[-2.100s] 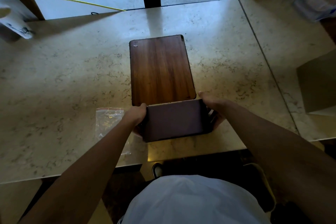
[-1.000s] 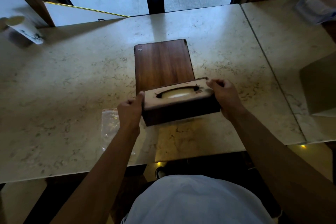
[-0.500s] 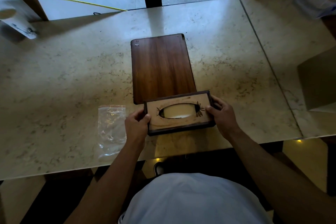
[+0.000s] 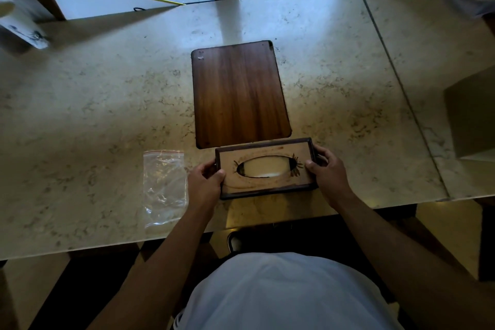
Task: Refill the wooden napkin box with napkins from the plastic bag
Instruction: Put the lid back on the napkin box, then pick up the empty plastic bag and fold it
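The box [image 4: 266,168] sits slot-up on the desk [image 4: 107,104], near its front edge, just before a wooden board [image 4: 239,92]. The left hand [image 4: 205,183] and right hand [image 4: 328,173] clasp its ends, probably squaring it. The bag [image 4: 164,187] lies flat, seemingly emptied, just left.

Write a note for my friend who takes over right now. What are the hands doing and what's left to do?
Left hand and right hand grip the ends of the wooden napkin box, flat on the table, slot up. Pale napkins show through the slot. The plastic bag lies left of it and looks empty. A wooden board lies behind the box. Refilling looks done; probably just let go.
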Demonstrator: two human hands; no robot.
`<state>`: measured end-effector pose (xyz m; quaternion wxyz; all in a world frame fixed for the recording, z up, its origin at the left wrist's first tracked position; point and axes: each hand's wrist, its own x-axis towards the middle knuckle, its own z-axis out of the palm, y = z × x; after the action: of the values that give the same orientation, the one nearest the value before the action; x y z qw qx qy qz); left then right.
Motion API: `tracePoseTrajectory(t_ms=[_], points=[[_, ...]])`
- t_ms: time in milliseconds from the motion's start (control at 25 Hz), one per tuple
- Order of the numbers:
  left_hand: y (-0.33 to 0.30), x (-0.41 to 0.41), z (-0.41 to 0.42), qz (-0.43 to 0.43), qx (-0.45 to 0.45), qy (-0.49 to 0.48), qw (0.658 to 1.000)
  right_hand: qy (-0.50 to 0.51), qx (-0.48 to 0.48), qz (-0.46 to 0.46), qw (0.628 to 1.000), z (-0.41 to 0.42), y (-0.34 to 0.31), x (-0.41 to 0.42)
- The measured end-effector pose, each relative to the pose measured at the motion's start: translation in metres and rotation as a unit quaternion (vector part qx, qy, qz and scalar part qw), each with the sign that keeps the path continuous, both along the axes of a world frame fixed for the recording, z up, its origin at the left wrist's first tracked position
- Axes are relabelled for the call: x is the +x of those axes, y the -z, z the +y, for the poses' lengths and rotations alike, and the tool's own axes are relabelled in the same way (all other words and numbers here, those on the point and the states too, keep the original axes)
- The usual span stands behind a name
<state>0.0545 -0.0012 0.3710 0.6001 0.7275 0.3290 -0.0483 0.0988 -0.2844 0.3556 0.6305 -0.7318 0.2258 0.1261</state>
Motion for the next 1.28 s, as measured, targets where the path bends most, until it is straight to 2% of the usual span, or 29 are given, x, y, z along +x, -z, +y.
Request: tracePoseTrajectory(t_ms=[160, 280, 360, 520, 760, 840, 960, 1160, 1280], points=[[-0.001, 0.002, 0.004, -0.005, 0.010, 0.014, 1.000, -0.031, -0.058, 0.004, 0.998, 0.002, -0.009, 0.006], [-0.006, 0.004, 0.011, -0.031, 0.046, -0.003, 0.998, -0.113, -0.227, -0.078, 0.964, 0.010, -0.024, 0.018], [-0.012, 0.005, 0.020, -0.044, 0.048, -0.025, 0.998, -0.153, -0.279, -0.147, 0.936, 0.025, -0.037, 0.029], [-0.026, 0.003, 0.053, -0.068, 0.062, -0.049, 0.995, -0.255, -0.280, -0.229, 0.897, 0.082, -0.055, 0.047], [-0.035, -0.014, 0.105, -0.089, 0.069, -0.113, 0.987, -0.349, -0.202, -0.245, 0.881, 0.170, -0.060, 0.048], [-0.032, -0.025, 0.124, -0.074, 0.075, -0.136, 0.985, -0.375, -0.175, -0.230, 0.881, 0.201, -0.057, 0.042], [-0.023, -0.041, 0.150, -0.036, 0.117, -0.136, 0.983, -0.405, -0.160, -0.152, 0.888, 0.239, -0.047, 0.032], [-0.002, -0.053, 0.176, 0.086, 0.162, -0.078, 0.980, -0.450, -0.194, -0.062, 0.870, 0.266, -0.026, 0.015], [0.010, -0.055, 0.181, 0.133, 0.168, -0.037, 0.976, -0.450, -0.188, 0.006, 0.873, 0.276, -0.017, 0.006]])
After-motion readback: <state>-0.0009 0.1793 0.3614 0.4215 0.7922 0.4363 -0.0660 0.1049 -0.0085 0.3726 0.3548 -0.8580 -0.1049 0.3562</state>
